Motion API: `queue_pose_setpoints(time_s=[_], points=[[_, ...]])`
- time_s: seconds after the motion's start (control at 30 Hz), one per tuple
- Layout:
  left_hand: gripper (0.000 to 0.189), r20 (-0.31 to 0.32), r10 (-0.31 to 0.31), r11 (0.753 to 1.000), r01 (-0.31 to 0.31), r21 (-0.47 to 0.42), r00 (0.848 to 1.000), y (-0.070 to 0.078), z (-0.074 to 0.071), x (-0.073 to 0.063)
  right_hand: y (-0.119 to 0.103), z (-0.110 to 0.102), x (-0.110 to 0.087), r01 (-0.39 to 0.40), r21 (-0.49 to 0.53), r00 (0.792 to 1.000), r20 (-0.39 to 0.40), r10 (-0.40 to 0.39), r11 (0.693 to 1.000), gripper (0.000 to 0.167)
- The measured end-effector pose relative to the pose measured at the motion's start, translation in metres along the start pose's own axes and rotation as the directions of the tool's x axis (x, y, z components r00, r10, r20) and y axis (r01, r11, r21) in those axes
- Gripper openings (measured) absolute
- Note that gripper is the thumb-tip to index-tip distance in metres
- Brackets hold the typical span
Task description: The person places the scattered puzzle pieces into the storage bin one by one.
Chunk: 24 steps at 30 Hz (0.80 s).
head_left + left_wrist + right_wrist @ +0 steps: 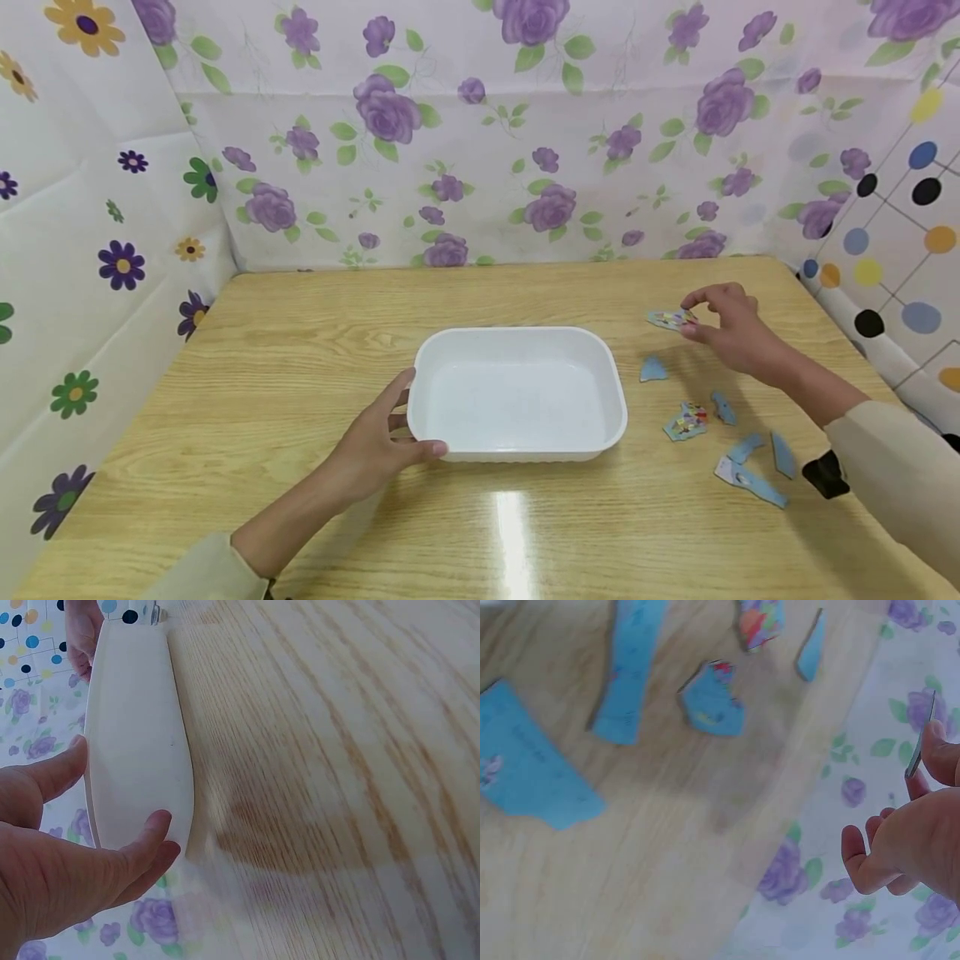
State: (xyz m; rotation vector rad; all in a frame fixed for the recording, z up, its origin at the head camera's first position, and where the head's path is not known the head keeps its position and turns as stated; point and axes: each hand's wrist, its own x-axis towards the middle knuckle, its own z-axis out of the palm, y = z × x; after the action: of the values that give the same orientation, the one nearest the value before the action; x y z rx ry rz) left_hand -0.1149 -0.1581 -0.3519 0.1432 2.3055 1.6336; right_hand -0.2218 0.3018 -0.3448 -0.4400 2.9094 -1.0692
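My left hand (367,450) holds the white plastic tray (517,456) at its near left corner, thumb on the front rim and fingers along the left side. In the left wrist view the tray's white outer wall (135,720) shows between that hand's spread fingertips. At the right my right hand (731,329) pinches a jigsaw puzzle piece (667,319), light blue with a colourful print, between thumb and fingers. Seen from the right wrist, this piece (921,742) is edge-on and raised in the pinch. Below the right hand lies a small plain blue piece (653,368).
More puzzle pieces lie right of the tray: a colourful one (687,422), a narrow one (723,408), a blue sliver (782,455) and a long one (753,483). A black object (827,475) shows beside the right sleeve. Flowered cloth (465,167) hangs behind the wooden table (300,333).
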Motion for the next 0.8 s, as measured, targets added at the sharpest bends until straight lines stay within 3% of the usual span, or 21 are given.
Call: queue_pose_setpoints(time_s=[0.43,0.8], points=[[0.104,-0.003,0.008,1.0,-0.008,0.001,1.0,0.0,-0.001,0.0,-0.039,-0.004,0.015,0.0,0.046,0.999,0.053,-0.002,0.999,0.035],[0.103,0.001,0.007,1.0,-0.007,0.0,1.0,-0.001,0.0,0.0,-0.067,0.006,0.025,0.039,0.082,0.994,0.101,-0.048,0.996,0.033]])
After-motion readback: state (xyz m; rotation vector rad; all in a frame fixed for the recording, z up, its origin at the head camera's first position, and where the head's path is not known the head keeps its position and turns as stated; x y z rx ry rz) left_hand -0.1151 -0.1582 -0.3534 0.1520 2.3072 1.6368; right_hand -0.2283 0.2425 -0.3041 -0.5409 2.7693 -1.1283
